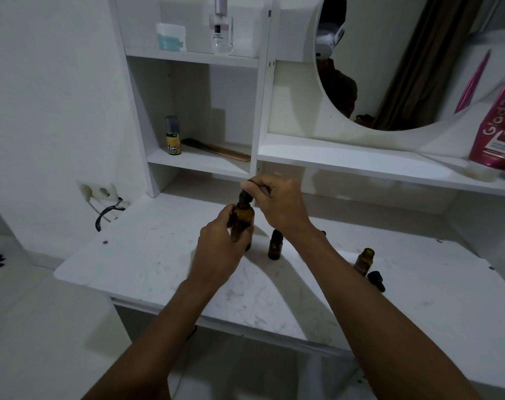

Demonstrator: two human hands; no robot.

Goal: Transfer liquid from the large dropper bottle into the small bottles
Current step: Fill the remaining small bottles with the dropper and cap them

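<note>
The large amber dropper bottle [243, 219] stands on the white table [159, 269], and my left hand [221, 249] wraps around its body. My right hand [274, 202] pinches the black dropper cap [243, 195] on top of it. A small amber bottle with a black cap [275, 245] stands just right of the large one, under my right wrist. Another small amber bottle [364, 259] stands uncapped farther right, partly behind my right forearm. A loose black dropper cap [377, 280] lies beside it.
White shelves rise behind the table, holding a small yellow-labelled spray can [172, 136], a comb [222, 150], a clear perfume bottle [221, 30] and a white jar [171, 37]. A round mirror [404, 62] and a pink bottle [499, 122] are at the right. A wall socket [97, 192] sits at left.
</note>
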